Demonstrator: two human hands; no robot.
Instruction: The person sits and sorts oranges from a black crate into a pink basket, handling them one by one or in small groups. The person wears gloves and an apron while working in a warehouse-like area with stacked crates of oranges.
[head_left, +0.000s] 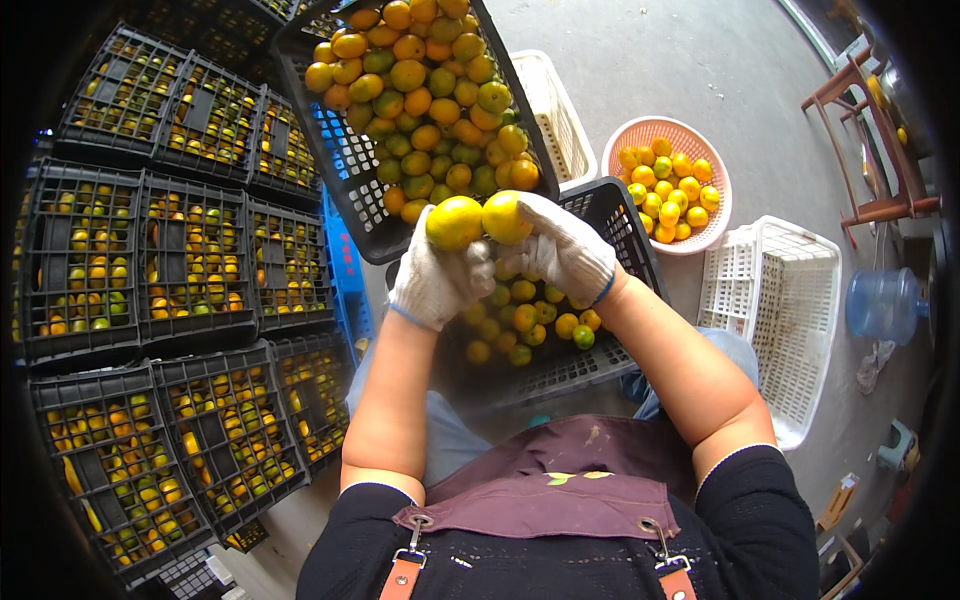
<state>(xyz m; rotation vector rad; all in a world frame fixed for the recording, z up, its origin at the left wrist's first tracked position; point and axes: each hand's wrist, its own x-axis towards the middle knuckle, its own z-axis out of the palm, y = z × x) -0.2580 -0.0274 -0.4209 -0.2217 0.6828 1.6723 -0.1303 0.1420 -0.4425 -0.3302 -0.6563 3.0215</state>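
Observation:
Both my hands wear white knitted gloves. My left hand (442, 274) holds a yellow-green citrus fruit (454, 223) at its top. Close beside it, my right hand (564, 244) grips a second yellow citrus fruit (505, 217). The hands are above the near black plastic crate (626, 225), which holds loose green and orange fruits (525, 317). Beyond them, a tilted black crate (541, 142) is heaped with orange and green citrus fruits (442, 111). My gloves hide part of the near crate.
Stacked black crates of fruit (195, 247) stand at the left, by a blue plastic pallet (349, 277). A pink basket (716, 142) of yellow fruits, white crates (806, 337), a blue water bottle (881, 306) and a wooden chair (885, 206) are at the right.

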